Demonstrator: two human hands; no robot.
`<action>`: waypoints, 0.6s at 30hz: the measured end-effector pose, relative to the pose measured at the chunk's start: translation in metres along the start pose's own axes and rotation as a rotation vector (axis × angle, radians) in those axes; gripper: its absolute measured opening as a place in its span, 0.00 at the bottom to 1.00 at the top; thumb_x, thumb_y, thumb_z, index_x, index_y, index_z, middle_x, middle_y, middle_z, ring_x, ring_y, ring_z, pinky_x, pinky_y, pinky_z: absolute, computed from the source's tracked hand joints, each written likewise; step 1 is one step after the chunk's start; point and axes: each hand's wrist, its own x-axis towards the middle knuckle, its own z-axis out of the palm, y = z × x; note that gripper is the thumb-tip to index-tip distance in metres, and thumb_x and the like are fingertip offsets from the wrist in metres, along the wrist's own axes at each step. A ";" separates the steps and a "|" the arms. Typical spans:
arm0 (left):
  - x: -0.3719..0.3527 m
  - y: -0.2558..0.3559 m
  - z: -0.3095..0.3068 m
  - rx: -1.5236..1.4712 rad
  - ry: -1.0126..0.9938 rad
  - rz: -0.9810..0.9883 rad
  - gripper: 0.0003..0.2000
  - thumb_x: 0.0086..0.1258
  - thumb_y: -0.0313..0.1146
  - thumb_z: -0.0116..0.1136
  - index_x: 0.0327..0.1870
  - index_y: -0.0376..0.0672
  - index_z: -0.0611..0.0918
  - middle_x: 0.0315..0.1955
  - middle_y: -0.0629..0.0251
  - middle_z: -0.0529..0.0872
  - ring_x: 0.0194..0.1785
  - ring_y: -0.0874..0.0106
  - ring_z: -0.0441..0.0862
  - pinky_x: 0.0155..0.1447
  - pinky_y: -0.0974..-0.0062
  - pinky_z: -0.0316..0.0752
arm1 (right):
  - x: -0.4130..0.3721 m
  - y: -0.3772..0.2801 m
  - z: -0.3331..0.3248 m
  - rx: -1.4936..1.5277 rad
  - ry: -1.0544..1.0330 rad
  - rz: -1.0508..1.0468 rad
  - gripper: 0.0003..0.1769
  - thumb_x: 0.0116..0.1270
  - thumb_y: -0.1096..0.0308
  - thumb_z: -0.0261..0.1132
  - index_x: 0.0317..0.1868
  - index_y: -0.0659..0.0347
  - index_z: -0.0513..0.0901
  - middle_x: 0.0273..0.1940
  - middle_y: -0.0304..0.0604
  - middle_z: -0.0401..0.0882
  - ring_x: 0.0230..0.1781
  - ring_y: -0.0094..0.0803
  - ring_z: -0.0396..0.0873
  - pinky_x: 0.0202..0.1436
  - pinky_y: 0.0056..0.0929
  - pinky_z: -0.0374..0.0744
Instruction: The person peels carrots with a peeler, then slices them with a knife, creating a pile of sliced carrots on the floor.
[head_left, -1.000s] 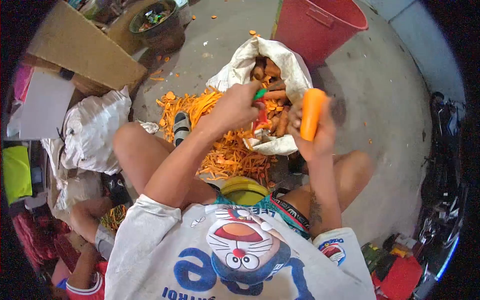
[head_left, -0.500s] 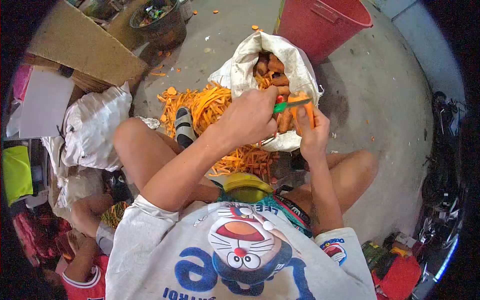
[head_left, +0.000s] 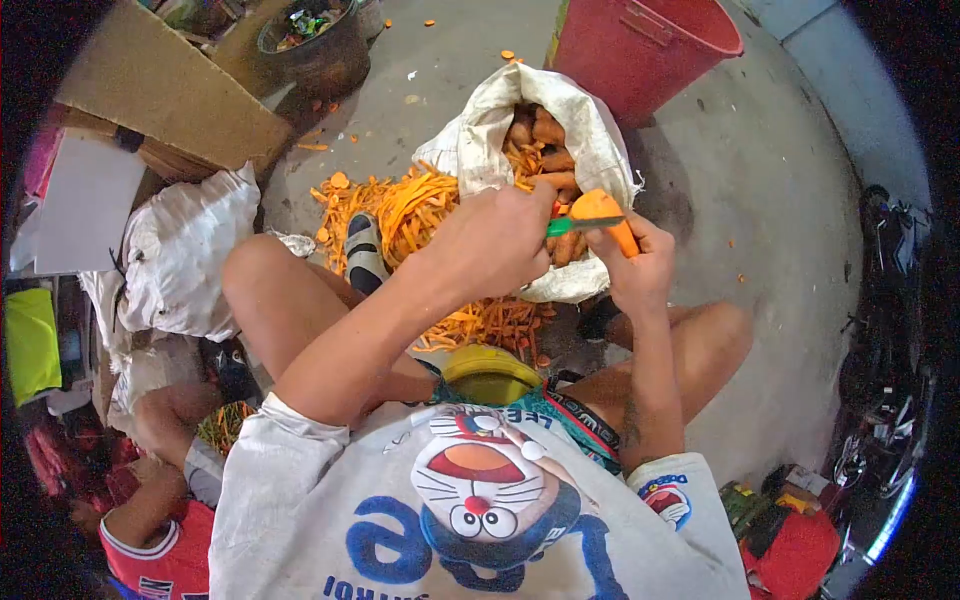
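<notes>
My left hand (head_left: pixel 505 235) is closed on the green handle of a knife-like tool (head_left: pixel 562 227). Its blade lies across an orange carrot (head_left: pixel 597 206), which is gripped in the fingers of my right hand (head_left: pixel 643 268). Just beyond both hands, a white sack (head_left: pixel 483 135) gapes open with unpeeled carrots (head_left: pixel 549 128) inside. Orange peelings (head_left: pixel 420 215) are heaped left of the sack, and more peelings (head_left: pixel 490 325) lie nearer my body. Between my legs is a yellow container (head_left: pixel 488 372).
A red bin (head_left: pixel 640 65) stands behind the sack. At the upper left are a dark bucket (head_left: pixel 318 50) and cardboard (head_left: pixel 175 90). A full white sack (head_left: pixel 195 250) sits on the left. Another person in red (head_left: pixel 165 545) is at the lower left.
The carrot has tilted, its upper end now pointing up and left. My right hand has shifted slightly right and down with it. The other person's arm has moved slightly left.
</notes>
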 end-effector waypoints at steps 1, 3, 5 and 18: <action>0.003 -0.004 0.001 -0.001 0.004 -0.005 0.13 0.61 0.28 0.59 0.45 0.29 0.78 0.31 0.38 0.85 0.41 0.40 0.85 0.49 0.45 0.80 | -0.001 0.002 0.001 0.017 0.010 -0.007 0.16 0.67 0.59 0.77 0.37 0.67 0.89 0.24 0.36 0.84 0.26 0.15 0.76 0.31 0.24 0.76; 0.010 -0.015 0.009 0.038 -0.019 -0.072 0.14 0.61 0.28 0.59 0.45 0.29 0.79 0.32 0.38 0.86 0.41 0.39 0.86 0.50 0.45 0.81 | 0.001 0.011 -0.002 -0.009 -0.030 0.017 0.17 0.66 0.58 0.78 0.37 0.67 0.89 0.25 0.35 0.83 0.27 0.15 0.75 0.31 0.23 0.75; 0.014 -0.022 0.017 0.087 -0.033 -0.067 0.14 0.61 0.29 0.59 0.45 0.28 0.79 0.33 0.37 0.86 0.42 0.39 0.86 0.50 0.45 0.81 | 0.005 0.017 0.000 -0.037 -0.056 0.020 0.17 0.65 0.58 0.78 0.38 0.67 0.89 0.25 0.34 0.83 0.27 0.14 0.75 0.31 0.23 0.75; 0.021 -0.079 -0.006 0.083 -0.012 -0.309 0.12 0.62 0.32 0.60 0.42 0.34 0.83 0.38 0.38 0.87 0.45 0.42 0.86 0.52 0.49 0.81 | 0.184 -0.016 -0.084 0.926 0.026 0.055 0.28 0.82 0.49 0.56 0.69 0.63 0.73 0.56 0.44 0.83 0.48 0.21 0.81 0.42 0.21 0.78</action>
